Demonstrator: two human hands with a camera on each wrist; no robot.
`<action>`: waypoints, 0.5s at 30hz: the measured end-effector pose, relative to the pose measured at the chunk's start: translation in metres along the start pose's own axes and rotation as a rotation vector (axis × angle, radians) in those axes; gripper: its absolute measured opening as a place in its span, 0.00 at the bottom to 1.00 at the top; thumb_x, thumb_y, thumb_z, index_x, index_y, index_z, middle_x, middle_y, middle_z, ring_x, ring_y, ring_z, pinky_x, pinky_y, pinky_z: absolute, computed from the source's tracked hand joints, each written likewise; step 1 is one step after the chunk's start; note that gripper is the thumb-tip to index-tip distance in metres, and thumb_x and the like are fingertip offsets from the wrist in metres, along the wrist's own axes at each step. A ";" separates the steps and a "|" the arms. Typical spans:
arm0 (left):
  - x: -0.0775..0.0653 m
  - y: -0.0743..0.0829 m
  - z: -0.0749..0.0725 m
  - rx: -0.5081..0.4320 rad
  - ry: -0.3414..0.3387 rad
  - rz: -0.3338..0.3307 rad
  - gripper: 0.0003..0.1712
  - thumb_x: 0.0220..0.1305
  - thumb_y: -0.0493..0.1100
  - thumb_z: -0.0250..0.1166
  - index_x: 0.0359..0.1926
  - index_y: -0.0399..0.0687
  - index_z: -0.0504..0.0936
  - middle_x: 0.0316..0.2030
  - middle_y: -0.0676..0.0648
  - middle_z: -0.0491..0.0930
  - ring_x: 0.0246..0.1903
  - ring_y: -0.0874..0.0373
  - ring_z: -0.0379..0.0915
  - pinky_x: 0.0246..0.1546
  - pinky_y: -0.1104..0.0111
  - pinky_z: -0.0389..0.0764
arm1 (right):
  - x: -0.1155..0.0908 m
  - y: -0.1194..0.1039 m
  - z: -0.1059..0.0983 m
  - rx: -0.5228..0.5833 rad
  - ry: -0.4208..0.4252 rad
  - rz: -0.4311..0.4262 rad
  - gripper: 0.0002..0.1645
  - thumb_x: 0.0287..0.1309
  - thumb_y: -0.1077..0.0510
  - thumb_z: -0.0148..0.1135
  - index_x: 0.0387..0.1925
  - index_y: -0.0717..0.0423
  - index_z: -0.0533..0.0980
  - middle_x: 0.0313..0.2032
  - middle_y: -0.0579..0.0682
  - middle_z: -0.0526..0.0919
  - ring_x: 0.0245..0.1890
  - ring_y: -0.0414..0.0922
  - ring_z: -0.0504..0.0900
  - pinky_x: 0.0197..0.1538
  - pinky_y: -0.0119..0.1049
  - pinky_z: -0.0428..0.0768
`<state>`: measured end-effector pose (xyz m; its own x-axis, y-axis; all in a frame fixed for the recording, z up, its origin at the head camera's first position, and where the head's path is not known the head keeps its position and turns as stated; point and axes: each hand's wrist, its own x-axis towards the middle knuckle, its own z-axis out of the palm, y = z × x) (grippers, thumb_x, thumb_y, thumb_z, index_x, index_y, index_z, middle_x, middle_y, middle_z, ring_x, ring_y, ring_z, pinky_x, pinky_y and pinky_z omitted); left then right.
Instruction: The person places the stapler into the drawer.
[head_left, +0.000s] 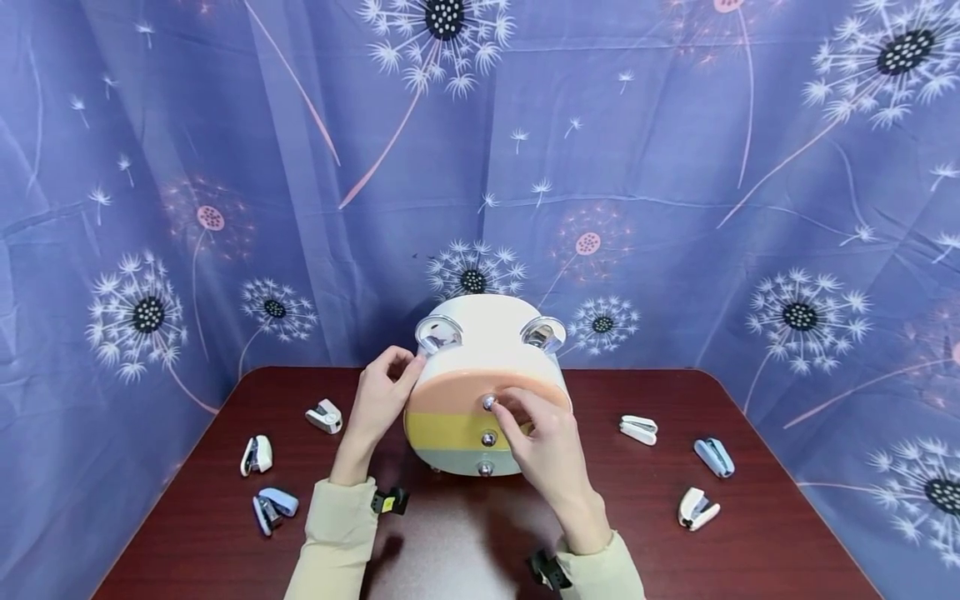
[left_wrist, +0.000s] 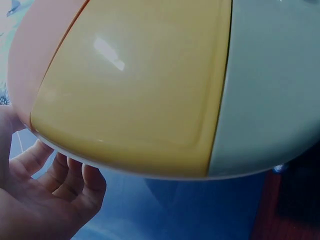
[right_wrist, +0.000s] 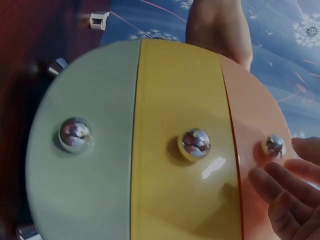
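A small rounded cabinet (head_left: 487, 333) stands on the table, its front striped in peach, yellow and grey-green. Each stripe carries a round chrome knob; the top knob (right_wrist: 274, 146) sits on the peach drawer (right_wrist: 255, 105). Around this knob my right hand (head_left: 543, 437) holds its bent fingers, the tips right beside it; the knob's face stays uncovered in the right wrist view. My left hand (head_left: 385, 396) rests its fingertips against the cabinet's left side near the upper edge, fingers loosely bent. All the drawers look closed.
Two chrome ring-like pieces (head_left: 438, 333) stick out from the cabinet's top. On the left of the table lie several staplers, white (head_left: 325, 416) and blue (head_left: 274, 509). More lie on the right, white (head_left: 639, 429) and light blue (head_left: 714, 457). A patterned blue curtain (head_left: 645, 275) hangs behind.
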<state>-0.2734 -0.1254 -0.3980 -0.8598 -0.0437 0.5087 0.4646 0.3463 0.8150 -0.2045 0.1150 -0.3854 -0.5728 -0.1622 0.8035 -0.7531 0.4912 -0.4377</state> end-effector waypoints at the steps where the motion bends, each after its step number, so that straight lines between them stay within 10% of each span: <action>1: 0.000 0.000 0.000 -0.002 -0.003 0.001 0.14 0.66 0.54 0.64 0.36 0.49 0.80 0.28 0.48 0.77 0.28 0.54 0.71 0.29 0.67 0.72 | 0.000 0.000 0.002 0.015 -0.005 0.007 0.06 0.59 0.62 0.68 0.39 0.56 0.82 0.30 0.43 0.84 0.25 0.35 0.81 0.27 0.28 0.78; 15: 0.003 -0.003 -0.001 0.004 -0.023 -0.017 0.13 0.66 0.53 0.65 0.36 0.48 0.79 0.28 0.48 0.77 0.28 0.55 0.71 0.30 0.68 0.71 | -0.007 0.002 0.030 0.009 0.120 0.016 0.10 0.53 0.68 0.70 0.37 0.58 0.79 0.26 0.44 0.82 0.20 0.35 0.80 0.23 0.24 0.75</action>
<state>-0.2770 -0.1271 -0.3990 -0.8725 -0.0280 0.4878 0.4486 0.3497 0.8225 -0.2117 0.0910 -0.4038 -0.5421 -0.0506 0.8388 -0.7475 0.4850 -0.4538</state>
